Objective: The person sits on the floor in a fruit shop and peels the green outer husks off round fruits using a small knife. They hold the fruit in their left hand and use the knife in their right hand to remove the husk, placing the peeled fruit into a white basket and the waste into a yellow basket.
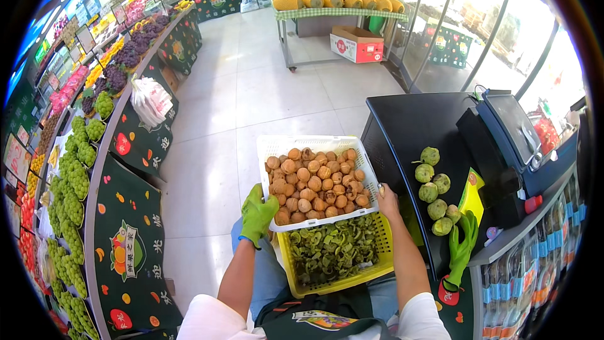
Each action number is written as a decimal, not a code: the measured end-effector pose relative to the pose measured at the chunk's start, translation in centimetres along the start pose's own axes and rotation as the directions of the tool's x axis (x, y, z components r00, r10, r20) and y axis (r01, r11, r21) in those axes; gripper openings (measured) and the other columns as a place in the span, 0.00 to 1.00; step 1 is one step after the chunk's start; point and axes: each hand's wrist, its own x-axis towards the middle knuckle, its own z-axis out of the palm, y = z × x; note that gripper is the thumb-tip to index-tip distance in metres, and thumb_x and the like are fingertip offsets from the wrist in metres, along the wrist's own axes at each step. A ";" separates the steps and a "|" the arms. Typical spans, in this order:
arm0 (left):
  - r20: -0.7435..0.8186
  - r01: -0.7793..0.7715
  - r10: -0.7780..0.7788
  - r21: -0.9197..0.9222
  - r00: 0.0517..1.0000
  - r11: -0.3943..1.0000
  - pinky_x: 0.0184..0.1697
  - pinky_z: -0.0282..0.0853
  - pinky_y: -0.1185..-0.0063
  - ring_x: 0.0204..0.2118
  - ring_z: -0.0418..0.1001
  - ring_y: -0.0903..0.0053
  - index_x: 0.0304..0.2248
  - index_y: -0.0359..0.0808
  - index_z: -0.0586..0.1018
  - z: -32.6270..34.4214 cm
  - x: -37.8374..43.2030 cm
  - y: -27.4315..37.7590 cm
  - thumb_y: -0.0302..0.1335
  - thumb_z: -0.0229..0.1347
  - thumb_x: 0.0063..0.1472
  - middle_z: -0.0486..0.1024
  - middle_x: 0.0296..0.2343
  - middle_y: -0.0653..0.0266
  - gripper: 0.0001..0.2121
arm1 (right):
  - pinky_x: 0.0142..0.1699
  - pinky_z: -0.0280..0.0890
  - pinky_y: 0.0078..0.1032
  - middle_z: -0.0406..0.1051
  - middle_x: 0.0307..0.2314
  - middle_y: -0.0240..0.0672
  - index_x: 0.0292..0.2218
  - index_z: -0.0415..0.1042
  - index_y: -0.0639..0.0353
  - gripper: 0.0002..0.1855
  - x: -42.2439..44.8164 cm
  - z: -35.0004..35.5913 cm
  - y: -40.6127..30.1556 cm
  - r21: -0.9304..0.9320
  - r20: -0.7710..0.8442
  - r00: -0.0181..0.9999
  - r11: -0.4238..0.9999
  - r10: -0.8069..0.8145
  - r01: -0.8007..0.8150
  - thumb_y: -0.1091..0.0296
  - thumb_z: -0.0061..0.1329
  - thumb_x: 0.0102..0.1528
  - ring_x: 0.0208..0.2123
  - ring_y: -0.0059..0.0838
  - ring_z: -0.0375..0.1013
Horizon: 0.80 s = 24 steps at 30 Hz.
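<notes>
A white plastic basket (309, 141) is filled with brown, husked walnuts (314, 182). My left hand (259, 212), in a green rubber glove, grips its left side near the front corner. Bare, my right hand (388, 199) holds the right side; a small metallic item (381, 191) shows at its fingers, too small to identify. Below and nearer to me, between my legs, a yellow plastic basket (339, 285) holds peeled green husks (330, 250). The white basket overlaps its far part, so that part is hidden.
On the black counter (401, 127) at right lie several green-husked walnuts (428, 192), a yellow packet (473, 196) and a loose green glove (462, 248). Behind them stands a scale-like machine (509, 127). A fruit stand (132, 245) runs along the left; a wheeled table (339, 14) stands ahead.
</notes>
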 end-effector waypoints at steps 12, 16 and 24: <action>0.044 -0.013 0.029 -0.340 0.999 0.940 0.37 0.69 0.79 0.35 0.72 0.78 0.46 0.28 0.72 -1.0 1.1 -1.8 0.26 0.51 0.53 0.76 0.35 0.58 0.19 | 0.45 0.66 0.38 0.68 0.41 0.46 0.53 0.62 0.53 0.22 0.2 -1.1 -1.0 0.019 0.058 0.998 0.999 0.026 -0.027 0.71 0.46 0.57 0.41 0.47 0.70; 0.186 0.098 0.010 -0.560 0.982 0.822 0.39 0.68 0.82 0.36 0.70 0.81 0.47 0.28 0.72 -2.3 1.1 -2.5 0.22 0.49 0.55 0.74 0.37 0.62 0.18 | 0.38 0.67 0.37 0.68 0.35 0.43 0.53 0.61 0.48 0.23 -2.2 -4.2 -5.9 -0.334 0.010 1.000 0.942 -0.010 0.013 0.74 0.46 0.56 0.37 0.43 0.71; 0.094 0.061 0.004 -0.673 0.996 0.738 0.29 0.63 0.85 0.27 0.65 0.88 0.43 0.28 0.74 -1.3 1.8 -4.8 0.20 0.49 0.55 0.71 0.28 0.71 0.15 | 0.34 0.68 0.37 0.67 0.30 0.42 0.47 0.64 0.50 0.20 -2.5 -6.7 -10.5 -0.545 -0.035 0.956 0.807 -0.291 0.226 0.77 0.44 0.52 0.35 0.43 0.70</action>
